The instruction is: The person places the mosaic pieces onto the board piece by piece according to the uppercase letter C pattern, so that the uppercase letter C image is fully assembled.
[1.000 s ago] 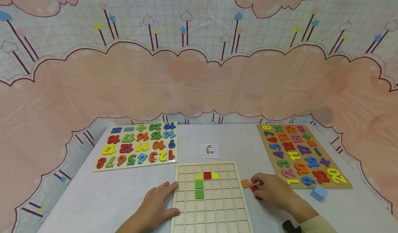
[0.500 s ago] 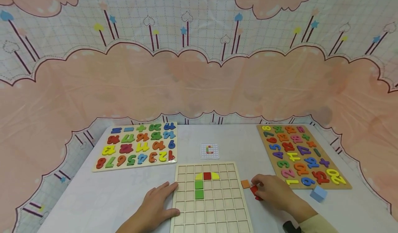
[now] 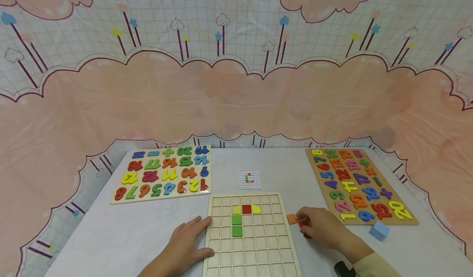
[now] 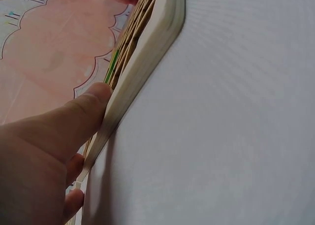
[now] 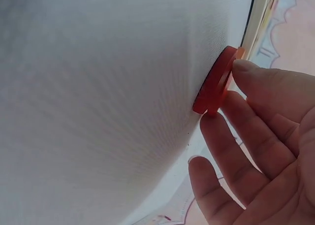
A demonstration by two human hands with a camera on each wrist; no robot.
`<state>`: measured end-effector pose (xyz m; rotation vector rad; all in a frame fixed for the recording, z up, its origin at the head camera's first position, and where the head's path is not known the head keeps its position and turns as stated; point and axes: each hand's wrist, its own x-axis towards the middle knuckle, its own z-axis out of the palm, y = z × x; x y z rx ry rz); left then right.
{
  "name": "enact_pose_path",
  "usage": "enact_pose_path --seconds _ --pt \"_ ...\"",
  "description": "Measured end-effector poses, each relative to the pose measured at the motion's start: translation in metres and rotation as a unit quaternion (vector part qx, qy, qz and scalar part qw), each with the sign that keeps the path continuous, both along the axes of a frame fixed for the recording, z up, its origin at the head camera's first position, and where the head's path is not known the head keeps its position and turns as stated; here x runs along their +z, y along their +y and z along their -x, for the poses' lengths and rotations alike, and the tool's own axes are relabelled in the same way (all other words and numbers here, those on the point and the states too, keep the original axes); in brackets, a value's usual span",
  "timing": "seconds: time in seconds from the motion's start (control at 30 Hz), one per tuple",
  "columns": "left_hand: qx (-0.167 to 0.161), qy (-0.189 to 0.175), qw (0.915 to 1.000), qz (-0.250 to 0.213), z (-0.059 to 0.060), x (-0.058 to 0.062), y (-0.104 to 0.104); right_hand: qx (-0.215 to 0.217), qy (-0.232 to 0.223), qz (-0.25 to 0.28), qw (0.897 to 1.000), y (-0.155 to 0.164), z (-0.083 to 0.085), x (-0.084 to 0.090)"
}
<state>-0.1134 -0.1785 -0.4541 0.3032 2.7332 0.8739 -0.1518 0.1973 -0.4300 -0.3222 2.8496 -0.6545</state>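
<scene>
My left hand [image 3: 186,242] lies flat on the table, thumb [image 4: 74,121] pressed against the left edge of the wooden grid board [image 3: 258,244]. The board holds two yellow quarter pieces, a red tile [image 3: 246,208] and two green tiles [image 3: 237,225]. My right hand [image 3: 321,226] rests right of the board. Its fairly straight fingers [image 5: 256,77] touch a red piece [image 5: 212,84] lying on the table. The hand hides most of that red piece [image 3: 304,227] in the head view. An orange tile [image 3: 291,218] lies at the fingertips.
A small pattern card [image 3: 249,179] lies behind the board. Number puzzle boards sit at the back left [image 3: 162,172] and at the right [image 3: 356,184]. A light blue block [image 3: 379,230] stands near the right puzzle's front corner. A pink cloth backdrop rises behind the table.
My right hand has crept slightly left over the red piece, so its fingertips now reach the orange tile. The left hand and the board have not moved.
</scene>
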Motion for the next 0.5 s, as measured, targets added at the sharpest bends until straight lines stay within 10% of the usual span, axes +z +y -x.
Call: enact_pose_path --seconds 0.5 --pt "-0.01 0.008 0.9999 -0.004 -0.001 -0.0018 -0.0011 0.007 0.002 -0.005 1.0 0.0013 -0.0004 0.0"
